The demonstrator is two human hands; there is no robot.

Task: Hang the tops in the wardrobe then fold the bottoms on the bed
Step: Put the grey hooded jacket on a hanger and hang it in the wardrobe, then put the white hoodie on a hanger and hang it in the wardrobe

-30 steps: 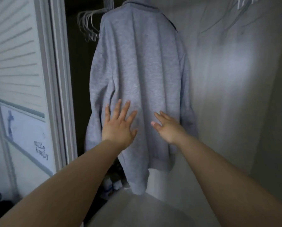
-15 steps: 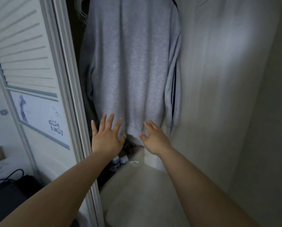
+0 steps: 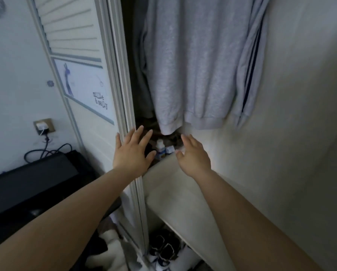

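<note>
Sweatshirt [image 3: 193, 65] hangs in wardrobe; left hand [image 3: 131, 153] and right hand [image 3: 193, 156] just below hem, fingers spread, holding nothing

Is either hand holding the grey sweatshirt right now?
No, the left hand and right hand are both spread open below the hem of the hanging grey sweatshirt, clear of it.

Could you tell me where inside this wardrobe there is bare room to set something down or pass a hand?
The pale shelf is bare between the right hand and its near edge. A hand can pass in the gap under the sweatshirt hem. It is crowded behind the left hand, where the small bottles stand, and on the floor, with shoes below the shelf.
</note>
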